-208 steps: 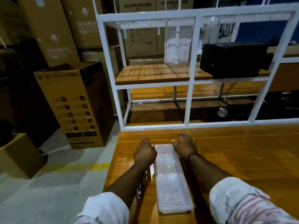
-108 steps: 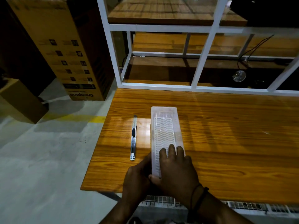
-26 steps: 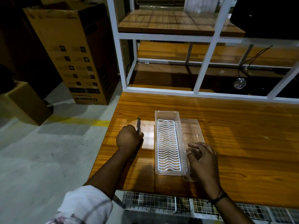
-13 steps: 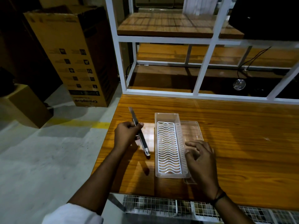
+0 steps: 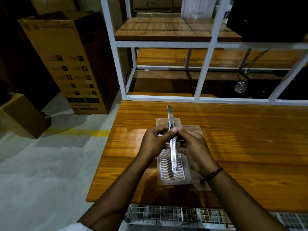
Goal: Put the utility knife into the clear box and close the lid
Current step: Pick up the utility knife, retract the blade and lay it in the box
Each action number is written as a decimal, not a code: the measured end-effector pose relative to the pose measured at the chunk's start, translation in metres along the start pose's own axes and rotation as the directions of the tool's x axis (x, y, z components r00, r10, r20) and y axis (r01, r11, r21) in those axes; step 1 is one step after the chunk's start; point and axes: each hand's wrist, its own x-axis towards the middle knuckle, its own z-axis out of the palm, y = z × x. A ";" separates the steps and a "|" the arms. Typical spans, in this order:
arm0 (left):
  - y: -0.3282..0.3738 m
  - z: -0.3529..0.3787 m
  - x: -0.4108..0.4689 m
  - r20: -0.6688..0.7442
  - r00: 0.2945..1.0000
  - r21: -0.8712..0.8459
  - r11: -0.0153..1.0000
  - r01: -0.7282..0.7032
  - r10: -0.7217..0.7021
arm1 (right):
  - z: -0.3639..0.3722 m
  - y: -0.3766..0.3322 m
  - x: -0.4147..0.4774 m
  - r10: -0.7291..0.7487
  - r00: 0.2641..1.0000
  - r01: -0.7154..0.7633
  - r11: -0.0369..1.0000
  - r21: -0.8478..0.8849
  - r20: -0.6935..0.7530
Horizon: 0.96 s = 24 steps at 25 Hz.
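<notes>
A slim silver utility knife is held lengthwise over the open clear box, its blade end pointing away from me. My left hand grips the knife near its slider with the thumb on top. From the right side, my right hand holds the knife's body too. The box has a white wavy insert and lies on the wooden table. Its clear lid lies flat just right of the box, partly hidden by my right hand.
A white metal shelf frame stands along the table's far edge. A tall cardboard carton and a smaller carton stand on the floor to the left. A wire grid runs below the table's near edge.
My left hand carried the knife from the table's left side to above the box. My right hand left the lid and took hold of the knife as well.
</notes>
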 end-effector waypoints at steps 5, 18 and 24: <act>-0.005 -0.001 0.001 0.015 0.999 -0.027 0.999 0.043 -0.042 | -0.004 0.000 0.002 -0.003 0.995 0.005 1.000 -0.021 0.098; -0.012 -0.004 -0.020 0.267 0.913 -0.391 0.832 0.395 -0.308 | -0.012 -0.001 0.026 -0.181 0.982 0.189 0.947 -0.260 0.051; -0.013 -0.004 -0.026 0.372 0.840 -0.500 0.677 0.540 -0.396 | -0.006 0.000 0.031 -0.213 0.977 0.203 0.924 -0.323 0.004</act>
